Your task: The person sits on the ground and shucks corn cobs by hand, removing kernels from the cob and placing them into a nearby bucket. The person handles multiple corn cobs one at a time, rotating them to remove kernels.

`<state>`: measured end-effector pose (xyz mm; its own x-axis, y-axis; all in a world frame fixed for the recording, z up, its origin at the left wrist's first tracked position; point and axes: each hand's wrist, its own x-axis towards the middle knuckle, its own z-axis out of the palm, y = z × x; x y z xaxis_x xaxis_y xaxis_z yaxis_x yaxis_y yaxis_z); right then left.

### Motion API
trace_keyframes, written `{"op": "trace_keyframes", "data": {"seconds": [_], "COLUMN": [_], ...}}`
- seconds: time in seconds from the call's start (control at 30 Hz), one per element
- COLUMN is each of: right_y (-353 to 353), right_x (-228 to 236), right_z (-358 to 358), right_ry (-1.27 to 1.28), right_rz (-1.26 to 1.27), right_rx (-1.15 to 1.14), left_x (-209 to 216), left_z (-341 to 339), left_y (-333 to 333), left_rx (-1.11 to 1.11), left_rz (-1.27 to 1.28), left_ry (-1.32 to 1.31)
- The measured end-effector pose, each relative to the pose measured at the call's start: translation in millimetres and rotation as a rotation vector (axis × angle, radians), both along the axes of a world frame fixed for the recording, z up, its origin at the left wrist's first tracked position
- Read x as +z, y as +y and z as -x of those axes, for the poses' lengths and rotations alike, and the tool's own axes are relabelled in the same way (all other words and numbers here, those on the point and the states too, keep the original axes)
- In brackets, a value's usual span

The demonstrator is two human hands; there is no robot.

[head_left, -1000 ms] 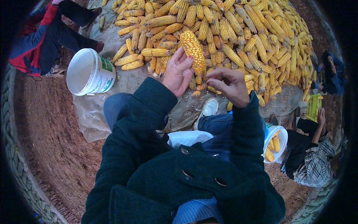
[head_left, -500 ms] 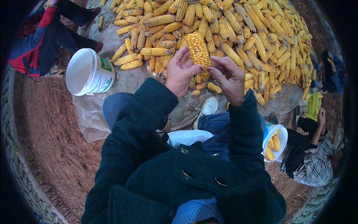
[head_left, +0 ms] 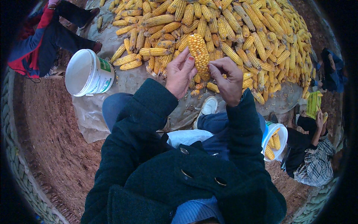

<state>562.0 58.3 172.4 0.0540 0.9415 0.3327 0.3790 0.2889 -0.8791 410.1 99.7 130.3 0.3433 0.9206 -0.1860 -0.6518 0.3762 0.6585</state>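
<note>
In the head view, holding an ear of corn (head_left: 199, 52) in the left hand (head_left: 179, 74), with fingers and thumb clamped on its left side. Kept in the air over the near part of the plastic sheet (head_left: 89, 121), tilted slightly, with the upper end leaning left. Meeting the ear's lower right side with the right hand (head_left: 230, 81), with thumb and forefinger bent close together (cannot tell whether clamped on the ear or merely touching it). Facing a big pile of yellow corn (head_left: 268, 48), heaped on the sheet and spread toward its far and right edges. Sitting at the sheet's near edge, with a white shoe (head_left: 210, 106) on it, just below the hands. Flanked by a white bucket (head_left: 106, 80) at the sheet's left edge and, beyond the right knee, by a smaller bucket (head_left: 283, 143) with a few ears inside. Near the right edge, accompanied by a co-worker in a checked shirt (head_left: 315, 164), close to a yellow basket (head_left: 314, 103).
</note>
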Motion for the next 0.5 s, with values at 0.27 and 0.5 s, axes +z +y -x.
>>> {"op": "trace_keyframes", "data": {"seconds": [0.27, 0.5], "right_y": [-0.1, 0.2], "right_x": [2.3, -2.8], "right_z": [0.8, 1.3], "right_ry": [-0.093, 0.034], "right_rz": [0.028, 0.090], "right_rx": [-0.037, -0.046], "left_x": [-1.2, 1.4], "left_z": [1.2, 2.4], "left_y": [-1.0, 0.6], "left_rx": [-0.006, -0.016], "left_rz": [-0.004, 0.027], "left_ry": [0.008, -0.040]}}
